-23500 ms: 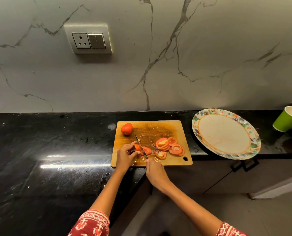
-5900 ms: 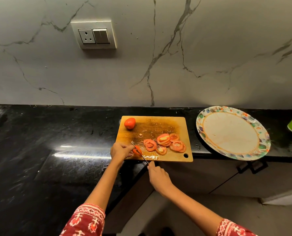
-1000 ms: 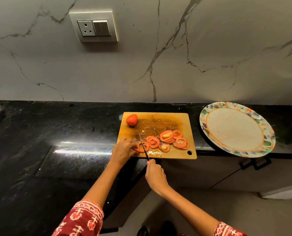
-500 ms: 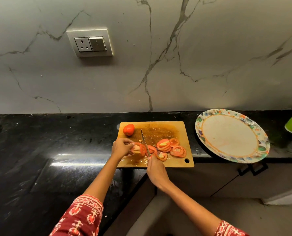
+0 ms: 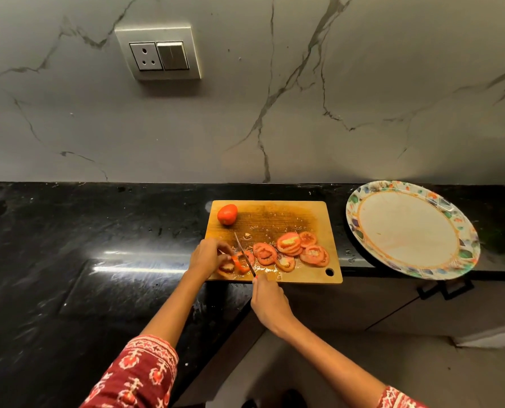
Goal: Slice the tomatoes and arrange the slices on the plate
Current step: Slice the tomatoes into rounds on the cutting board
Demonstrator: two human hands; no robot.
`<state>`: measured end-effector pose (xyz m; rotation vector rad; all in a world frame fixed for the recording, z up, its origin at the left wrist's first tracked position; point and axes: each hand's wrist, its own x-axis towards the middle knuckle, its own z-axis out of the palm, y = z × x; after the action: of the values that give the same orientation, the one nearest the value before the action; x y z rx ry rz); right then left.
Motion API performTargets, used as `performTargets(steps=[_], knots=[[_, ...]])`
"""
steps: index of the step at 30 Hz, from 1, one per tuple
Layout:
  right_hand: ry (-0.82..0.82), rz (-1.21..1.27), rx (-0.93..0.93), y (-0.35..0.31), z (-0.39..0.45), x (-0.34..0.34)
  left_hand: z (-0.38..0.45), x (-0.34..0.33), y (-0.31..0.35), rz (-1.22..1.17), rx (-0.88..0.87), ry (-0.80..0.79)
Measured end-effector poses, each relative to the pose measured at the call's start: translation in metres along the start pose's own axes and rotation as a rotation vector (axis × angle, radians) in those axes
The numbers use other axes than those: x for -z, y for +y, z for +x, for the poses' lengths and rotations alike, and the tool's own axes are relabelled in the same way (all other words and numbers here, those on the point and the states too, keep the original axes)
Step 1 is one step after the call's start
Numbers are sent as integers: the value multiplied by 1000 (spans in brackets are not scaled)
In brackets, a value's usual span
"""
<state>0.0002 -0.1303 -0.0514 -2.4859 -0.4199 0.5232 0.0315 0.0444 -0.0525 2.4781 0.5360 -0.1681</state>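
Head view, versus half a second back: knife (image 5: 244,257) blade lowered from raised to down through tomato remnant (image 5: 230,265) on cutting board (image 5: 275,219). Left hand (image 5: 205,256) pinching remnant; right hand (image 5: 267,298) clasping knife handle. Slices (image 5: 289,248) piled alongside, whole tomato (image 5: 227,214) uncut, plate (image 5: 469,231) bare. Slicing unfinished.

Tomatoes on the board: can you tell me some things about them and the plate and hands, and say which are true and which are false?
1. One whole tomato sits at the board's far left corner. True.
2. The plate holds slices. False: it holds none; the slices lie on the board.
3. The right hand holds the knife. True.
4. The left hand rests on the plate. False: it holds the tomato piece being cut.
5. The plate lies left of the board. False: right.
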Motion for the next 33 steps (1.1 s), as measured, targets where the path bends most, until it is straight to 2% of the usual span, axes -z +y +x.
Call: performTargets(steps=[11,33], knots=[[-53,-199,-32,-9,-11,-12,-11,-10,-10,-21,-35,82],[-48,-186,-86,-13,-16,-20,-6,-12,-9,8,-15,86]])
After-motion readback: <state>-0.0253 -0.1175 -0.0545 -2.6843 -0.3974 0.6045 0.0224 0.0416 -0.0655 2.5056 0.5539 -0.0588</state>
